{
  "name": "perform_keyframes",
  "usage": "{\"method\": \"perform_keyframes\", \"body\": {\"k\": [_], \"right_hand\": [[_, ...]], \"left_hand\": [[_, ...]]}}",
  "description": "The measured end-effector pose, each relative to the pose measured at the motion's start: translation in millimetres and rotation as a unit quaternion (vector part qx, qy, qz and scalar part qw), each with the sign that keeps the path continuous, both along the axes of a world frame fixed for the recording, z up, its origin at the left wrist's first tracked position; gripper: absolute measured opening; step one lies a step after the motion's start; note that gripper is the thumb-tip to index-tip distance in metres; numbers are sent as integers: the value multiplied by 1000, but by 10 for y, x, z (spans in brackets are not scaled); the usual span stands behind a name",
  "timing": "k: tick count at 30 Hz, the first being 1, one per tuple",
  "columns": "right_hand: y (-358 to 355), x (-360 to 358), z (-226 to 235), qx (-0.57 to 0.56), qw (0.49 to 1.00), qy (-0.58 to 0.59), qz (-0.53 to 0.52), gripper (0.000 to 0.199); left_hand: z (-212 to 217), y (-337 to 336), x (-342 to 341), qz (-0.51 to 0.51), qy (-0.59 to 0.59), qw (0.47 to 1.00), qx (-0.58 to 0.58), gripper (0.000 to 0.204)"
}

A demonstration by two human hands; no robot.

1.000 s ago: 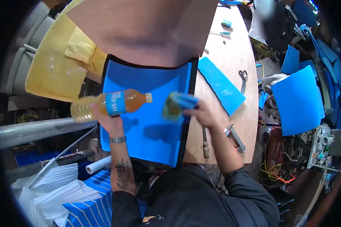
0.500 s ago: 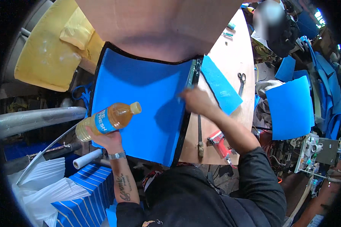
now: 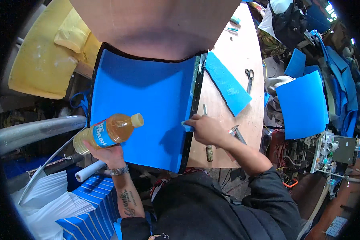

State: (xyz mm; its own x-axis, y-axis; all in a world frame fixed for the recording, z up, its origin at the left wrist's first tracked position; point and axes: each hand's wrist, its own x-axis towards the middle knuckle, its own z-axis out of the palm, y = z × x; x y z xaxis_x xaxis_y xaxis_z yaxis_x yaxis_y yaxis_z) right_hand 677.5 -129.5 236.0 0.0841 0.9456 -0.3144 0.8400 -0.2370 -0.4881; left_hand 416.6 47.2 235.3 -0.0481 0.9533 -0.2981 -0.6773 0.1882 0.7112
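My left hand is wrapped round a clear plastic bottle of amber liquid. The bottle lies tilted over the blue foam pad, its pale yellow cap to the right. My right hand pinches a small blue foam scrap at the pad's right edge. The large blue foam pad sits in front of me, with black borders along its sides. A shiny wet-looking streak shows near its upper right edge. Beside my right hand lies a knife with a wrapped handle, partly hidden by that hand.
A tall wooden panel rises behind the pad. On the wooden table lie a light-blue foam strip, scissors and a tool partly behind my right forearm. Yellow foam stands left, a silvery tube below it.
My right hand has moved down along the pad's right edge, toward me. The bottle stays in my left hand. The whole view has shifted slightly.
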Motion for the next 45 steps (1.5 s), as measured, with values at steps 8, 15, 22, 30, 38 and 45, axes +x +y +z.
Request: {"method": "perform_keyframes", "body": {"k": [8, 15, 22, 30, 38, 45], "right_hand": [[433, 185, -279, 1, 962, -266, -55, 38], [-943, -111, -364, 135, 539, 722, -413, 55], [-1272, -1089, -1285, 236, 432, 743, -454, 62], [-1300, -1505, -1116, 232, 510, 693, -453, 55], [-1997, -1834, -1283, 260, 466, 693, -484, 51], [-2036, -2057, -1113, 288, 448, 690, -490, 43]], "left_hand": [[50, 165, -246, -34, 39, 999, 7, 65], [-245, 702, -1121, -55, 26, 998, 27, 72], [-789, 1417, -1579, -153, 17, 984, 85, 78], [-740, 1316, -1666, -276, 12, 957, 87, 68], [-904, 821, -2003, -288, -27, 954, 71, 59], [-1012, 744, -2258, -287, 30, 952, 104, 57]]}}
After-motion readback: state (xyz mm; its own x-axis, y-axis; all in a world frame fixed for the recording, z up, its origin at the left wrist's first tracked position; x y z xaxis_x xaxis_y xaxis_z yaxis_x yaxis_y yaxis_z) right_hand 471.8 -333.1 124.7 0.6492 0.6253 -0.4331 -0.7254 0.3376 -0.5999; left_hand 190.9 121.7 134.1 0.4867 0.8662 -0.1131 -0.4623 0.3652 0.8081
